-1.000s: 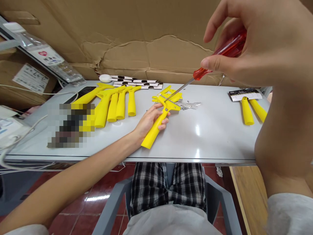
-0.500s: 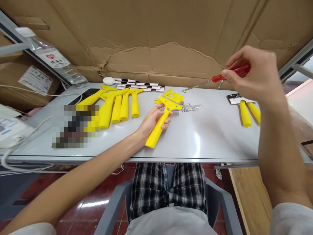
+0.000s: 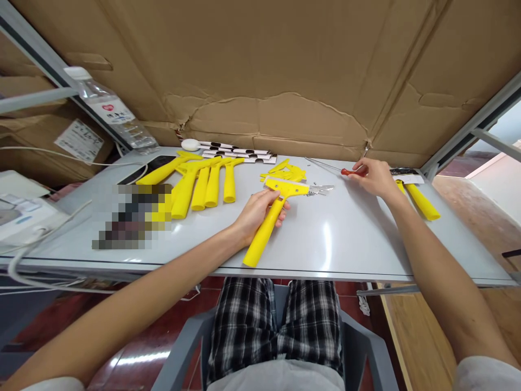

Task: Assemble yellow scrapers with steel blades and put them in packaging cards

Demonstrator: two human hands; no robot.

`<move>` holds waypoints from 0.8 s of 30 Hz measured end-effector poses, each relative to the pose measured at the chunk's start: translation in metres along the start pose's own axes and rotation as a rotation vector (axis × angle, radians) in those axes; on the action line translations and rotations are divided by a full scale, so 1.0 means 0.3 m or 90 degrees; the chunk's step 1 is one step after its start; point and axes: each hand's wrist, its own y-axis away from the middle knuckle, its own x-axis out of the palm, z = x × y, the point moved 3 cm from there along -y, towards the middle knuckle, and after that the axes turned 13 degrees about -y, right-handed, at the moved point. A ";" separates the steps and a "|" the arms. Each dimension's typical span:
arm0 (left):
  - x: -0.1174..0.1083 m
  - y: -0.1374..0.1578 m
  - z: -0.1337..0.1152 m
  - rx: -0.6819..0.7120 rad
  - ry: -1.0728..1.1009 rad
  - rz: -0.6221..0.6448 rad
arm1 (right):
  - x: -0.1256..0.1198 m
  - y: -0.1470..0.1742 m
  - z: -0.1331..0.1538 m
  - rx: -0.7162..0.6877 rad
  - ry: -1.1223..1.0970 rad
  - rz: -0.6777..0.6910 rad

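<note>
My left hand [image 3: 262,214] is closed around a yellow scraper [image 3: 266,231] near its head, with the handle slanting down toward the table's front edge. Two screws show in the scraper's head. At the right, my right hand [image 3: 376,176] has its fingers on the red handle of a screwdriver [image 3: 352,172], low over the tabletop, its shaft pointing left. Behind the held scraper lies a small pile of yellow plastic pieces [image 3: 291,172]. Thin metal blades [image 3: 323,189] and small screws [image 3: 310,193] lie beside it.
Several yellow scraper handles [image 3: 199,187] lie at the left, in front of black-and-white printed cards [image 3: 244,153]. Further yellow handles [image 3: 423,202] with a card are at the right. A plastic bottle [image 3: 118,117] leans at the back left; cardboard [image 3: 260,65] stands behind the table [image 3: 366,244].
My right hand has come down from the air to the tabletop with the screwdriver. The scraper in my left hand has shifted slightly toward me. The camera view has tilted a little.
</note>
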 end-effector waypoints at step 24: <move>0.005 -0.145 -0.092 0.149 -0.642 0.039 | 0.022 0.030 0.002 0.039 0.126 0.250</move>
